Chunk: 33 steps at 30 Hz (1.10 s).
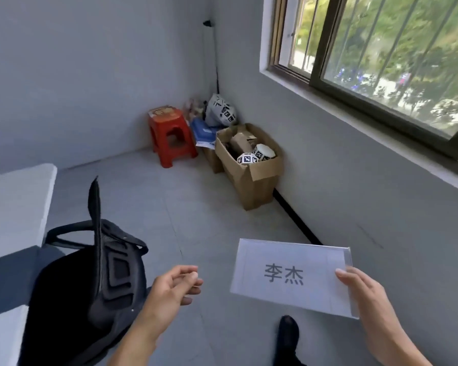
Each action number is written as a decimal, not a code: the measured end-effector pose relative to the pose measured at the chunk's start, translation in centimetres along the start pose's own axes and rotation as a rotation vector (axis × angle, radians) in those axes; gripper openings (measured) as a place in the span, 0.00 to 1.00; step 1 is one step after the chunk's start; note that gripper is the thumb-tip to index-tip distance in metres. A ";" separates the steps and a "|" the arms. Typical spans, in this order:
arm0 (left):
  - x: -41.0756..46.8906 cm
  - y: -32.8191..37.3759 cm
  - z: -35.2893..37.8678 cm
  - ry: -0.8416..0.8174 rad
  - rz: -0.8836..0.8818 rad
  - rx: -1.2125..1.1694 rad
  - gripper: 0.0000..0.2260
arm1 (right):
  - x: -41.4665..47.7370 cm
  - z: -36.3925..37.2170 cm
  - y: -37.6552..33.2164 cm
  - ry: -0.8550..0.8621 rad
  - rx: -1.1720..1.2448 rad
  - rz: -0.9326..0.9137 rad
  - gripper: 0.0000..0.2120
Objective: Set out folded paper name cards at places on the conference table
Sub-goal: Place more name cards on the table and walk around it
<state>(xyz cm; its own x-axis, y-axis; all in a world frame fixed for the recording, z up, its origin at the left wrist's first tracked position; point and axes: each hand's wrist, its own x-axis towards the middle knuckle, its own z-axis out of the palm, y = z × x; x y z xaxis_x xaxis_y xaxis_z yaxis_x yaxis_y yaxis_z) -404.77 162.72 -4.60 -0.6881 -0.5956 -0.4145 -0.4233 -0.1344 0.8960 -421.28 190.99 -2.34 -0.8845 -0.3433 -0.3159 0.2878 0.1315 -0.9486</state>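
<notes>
- The right hand's fingers (347, 278) pinch the right end of the name card (288, 276): one fingertip lies flat on the printed face, and the others cannot be seen behind the sheet.
- The right hand (365, 294) comes in from the near right on a bare forearm.
- The name card is a flat white rectangle of paper with two dark printed characters. It seems to sit inside a clear, glossy plastic cover whose edge shows along the top and right side.
- Its long axis runs left to right and dips slightly toward the near right. The printed face is turned up toward the camera, and the characters read upright from here.
- The card is held in the air over the floor (196, 207), near and to the right, well apart from the table (13, 202).
- The left hand's fingers (188, 272) are loosely curled with the palm turned up, and they hold nothing.
- The left hand (172, 289) hovers left of the card and just right of the chair.
- The chair (90, 273) is black, with a padded, ribbed backrest and a curved armrest. It stands beside the smooth white table with its rounded corner at the left edge.
- A dark shoe (288, 331) shows on the grey tiled floor below the card.
- In the far corner stand a red plastic stool (172, 138) and an open brown cardboard box (251, 175) that holds white blocks with black square patterns.
- A crumpled plastic bag (220, 110) lies behind the box.
- A barred window (381, 54) with a dark frame runs along the right wall.
</notes>
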 end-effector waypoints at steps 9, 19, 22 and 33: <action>10.2 4.7 -1.2 0.337 -0.094 -0.150 0.06 | 22.5 9.0 -6.4 -0.346 -0.194 -0.037 0.09; 11.7 2.5 -6.9 0.818 -0.254 -0.421 0.06 | 33.5 28.9 -11.5 -0.811 -0.387 -0.041 0.26; 12.5 1.6 -10.8 0.949 -0.279 -0.484 0.07 | 34.0 35.6 -11.2 -0.925 -0.406 -0.042 0.42; 16.5 4.9 -23.6 1.151 -0.249 -0.480 0.07 | 32.3 55.7 -15.5 -1.115 -0.465 -0.008 0.06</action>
<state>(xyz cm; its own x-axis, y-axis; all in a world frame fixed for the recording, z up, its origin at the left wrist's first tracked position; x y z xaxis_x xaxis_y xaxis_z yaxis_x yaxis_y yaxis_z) -404.30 133.58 -3.32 0.3886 -0.8214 -0.4175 -0.0461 -0.4699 0.8815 -433.91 126.08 1.15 -0.0166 -0.9294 -0.3686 -0.0784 0.3687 -0.9262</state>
